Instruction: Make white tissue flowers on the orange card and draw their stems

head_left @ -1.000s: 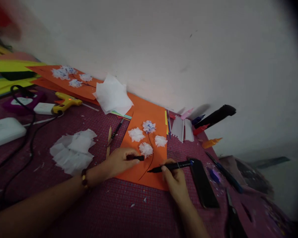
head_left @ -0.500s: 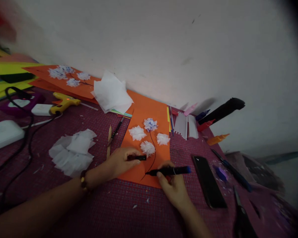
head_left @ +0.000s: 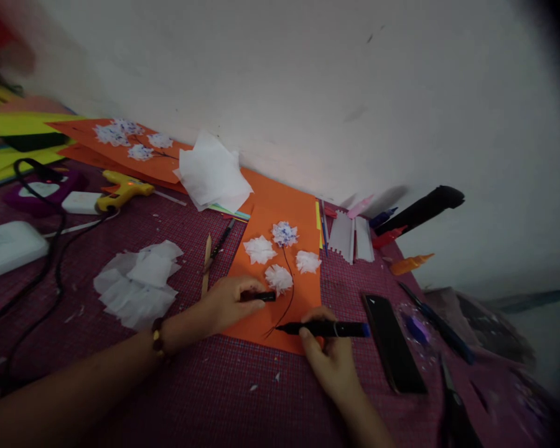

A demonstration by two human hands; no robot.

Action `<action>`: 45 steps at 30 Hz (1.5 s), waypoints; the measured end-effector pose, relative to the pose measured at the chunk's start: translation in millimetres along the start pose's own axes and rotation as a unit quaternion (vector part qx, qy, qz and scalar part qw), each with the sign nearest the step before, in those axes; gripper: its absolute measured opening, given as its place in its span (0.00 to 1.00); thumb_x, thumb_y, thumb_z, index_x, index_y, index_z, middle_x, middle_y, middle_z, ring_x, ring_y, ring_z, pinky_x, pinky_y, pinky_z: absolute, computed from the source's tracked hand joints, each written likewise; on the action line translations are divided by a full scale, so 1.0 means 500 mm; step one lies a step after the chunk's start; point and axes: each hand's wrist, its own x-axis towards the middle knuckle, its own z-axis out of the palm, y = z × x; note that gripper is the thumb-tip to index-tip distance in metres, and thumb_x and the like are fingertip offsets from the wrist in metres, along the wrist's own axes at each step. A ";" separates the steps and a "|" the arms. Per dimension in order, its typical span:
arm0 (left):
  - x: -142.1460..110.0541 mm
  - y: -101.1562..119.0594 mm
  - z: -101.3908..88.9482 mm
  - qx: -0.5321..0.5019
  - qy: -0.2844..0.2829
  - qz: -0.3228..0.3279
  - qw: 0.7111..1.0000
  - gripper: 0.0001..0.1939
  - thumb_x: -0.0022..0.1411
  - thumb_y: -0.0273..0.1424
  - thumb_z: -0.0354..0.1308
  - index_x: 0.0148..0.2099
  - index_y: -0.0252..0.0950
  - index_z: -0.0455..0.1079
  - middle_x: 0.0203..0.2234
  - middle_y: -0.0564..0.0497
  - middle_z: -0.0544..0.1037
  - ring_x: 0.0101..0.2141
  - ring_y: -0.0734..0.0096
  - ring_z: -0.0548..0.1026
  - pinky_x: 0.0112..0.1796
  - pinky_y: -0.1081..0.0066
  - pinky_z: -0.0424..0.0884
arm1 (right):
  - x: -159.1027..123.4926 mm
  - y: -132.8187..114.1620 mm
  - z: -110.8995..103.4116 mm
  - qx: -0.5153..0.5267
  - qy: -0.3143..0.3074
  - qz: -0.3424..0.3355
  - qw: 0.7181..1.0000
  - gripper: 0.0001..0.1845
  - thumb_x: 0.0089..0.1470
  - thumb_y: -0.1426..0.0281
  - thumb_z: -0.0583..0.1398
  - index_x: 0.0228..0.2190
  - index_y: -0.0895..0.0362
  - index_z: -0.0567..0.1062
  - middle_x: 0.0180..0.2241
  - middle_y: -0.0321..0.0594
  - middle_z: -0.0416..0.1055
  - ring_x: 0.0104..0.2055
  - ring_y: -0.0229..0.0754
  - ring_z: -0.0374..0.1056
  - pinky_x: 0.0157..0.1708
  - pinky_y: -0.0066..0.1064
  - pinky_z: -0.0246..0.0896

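Note:
My right hand [head_left: 329, 354] is closed around a black marker [head_left: 340, 328] with a blue end. The marker's tip is at the lower end of a thin dark curved line on the orange paper [head_left: 280, 208]. My left hand [head_left: 233, 302], closed on a black marker cap [head_left: 267, 297], rests over the paper's left edge. Above the hands are three white tissue flowers [head_left: 260, 249] and one blue-speckled tissue flower [head_left: 284, 234]. The drawn line runs down from the speckled one.
Loose white tissue [head_left: 140, 283], a pencil [head_left: 206, 264] and a yellow glue gun [head_left: 124, 190] with cables lie leftward. A phone [head_left: 394, 342], scissors [head_left: 455, 398] and paint tubes [head_left: 410, 264] are at right. Behind stand a wall and another orange sheet [head_left: 81, 129] with speckled flowers.
My right hand has shifted slightly with the marker, which now lies a little lower and flatter. A second short stroke shows near the line's lower end. The left hand stays put.

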 end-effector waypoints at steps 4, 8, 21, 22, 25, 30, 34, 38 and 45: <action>0.001 -0.003 0.001 0.006 -0.003 -0.004 1.000 0.09 0.57 0.32 0.53 0.38 0.36 0.71 0.30 0.54 0.74 0.31 0.71 0.70 0.33 0.72 0.65 | 0.001 0.001 0.001 -0.017 -0.014 -0.005 1.000 0.05 0.47 0.76 0.55 0.29 0.54 0.67 0.24 0.33 0.65 0.26 0.37 0.64 0.25 0.26 0.60; 0.002 -0.001 0.001 0.010 -0.001 -0.001 1.000 0.08 0.57 0.32 0.53 0.37 0.36 0.71 0.28 0.54 0.73 0.29 0.72 0.69 0.32 0.73 0.64 | -0.001 0.003 0.005 -0.019 -0.029 0.007 0.999 0.05 0.47 0.76 0.55 0.28 0.54 0.67 0.24 0.34 0.65 0.26 0.37 0.63 0.25 0.26 0.59; 0.002 0.005 -0.002 0.029 -0.008 -0.006 1.000 0.07 0.56 0.31 0.53 0.36 0.35 0.70 0.26 0.55 0.72 0.28 0.73 0.68 0.30 0.74 0.62 | 0.001 -0.007 0.007 0.032 0.007 0.034 0.999 0.03 0.46 0.75 0.56 0.25 0.55 0.68 0.23 0.33 0.64 0.25 0.36 0.62 0.25 0.25 0.58; 0.002 0.003 -0.002 0.026 -0.009 -0.006 1.000 0.08 0.56 0.31 0.53 0.36 0.35 0.70 0.28 0.54 0.73 0.29 0.73 0.68 0.31 0.74 0.62 | 0.004 -0.003 0.004 0.022 0.017 0.040 0.999 0.03 0.46 0.75 0.56 0.25 0.55 0.68 0.23 0.33 0.64 0.25 0.36 0.62 0.25 0.25 0.58; 0.002 0.003 -0.002 0.016 -0.008 -0.010 1.000 0.09 0.56 0.31 0.52 0.37 0.35 0.70 0.30 0.54 0.74 0.32 0.71 0.70 0.33 0.74 0.64 | 0.007 0.011 0.002 0.013 0.011 0.057 0.998 0.02 0.47 0.74 0.56 0.27 0.55 0.68 0.24 0.33 0.64 0.26 0.37 0.62 0.26 0.26 0.57; 0.003 0.022 -0.007 0.013 -0.009 -0.012 1.000 0.08 0.55 0.32 0.52 0.35 0.34 0.70 0.28 0.54 0.73 0.30 0.72 0.69 0.31 0.74 0.63 | 0.001 0.008 0.012 0.069 -0.018 0.075 0.995 0.03 0.46 0.74 0.56 0.25 0.55 0.67 0.23 0.33 0.63 0.26 0.37 0.61 0.26 0.26 0.57; 0.004 0.027 -0.010 0.023 -0.010 -0.016 1.000 0.08 0.55 0.31 0.52 0.34 0.34 0.70 0.27 0.53 0.74 0.30 0.72 0.70 0.31 0.74 0.63 | -0.004 0.004 0.014 0.155 -0.051 0.123 0.979 0.03 0.46 0.74 0.58 0.25 0.55 0.67 0.21 0.31 0.61 0.23 0.34 0.58 0.22 0.24 0.54; 0.005 0.015 -0.007 0.019 -0.013 -0.009 1.000 0.09 0.55 0.31 0.52 0.37 0.34 0.71 0.30 0.53 0.74 0.32 0.71 0.71 0.33 0.74 0.64 | 0.004 0.020 0.001 0.266 0.019 0.169 0.949 0.06 0.50 0.67 0.59 0.32 0.54 0.68 0.17 0.28 0.60 0.17 0.32 0.54 0.17 0.22 0.49; 0.003 0.003 -0.006 0.023 -0.023 -0.008 0.999 0.09 0.56 0.32 0.52 0.38 0.35 0.70 0.30 0.53 0.75 0.31 0.71 0.71 0.33 0.74 0.64 | 0.025 0.041 -0.037 0.312 0.139 0.175 0.924 0.09 0.53 0.62 0.58 0.32 0.55 0.70 0.17 0.32 0.64 0.18 0.34 0.58 0.18 0.24 0.52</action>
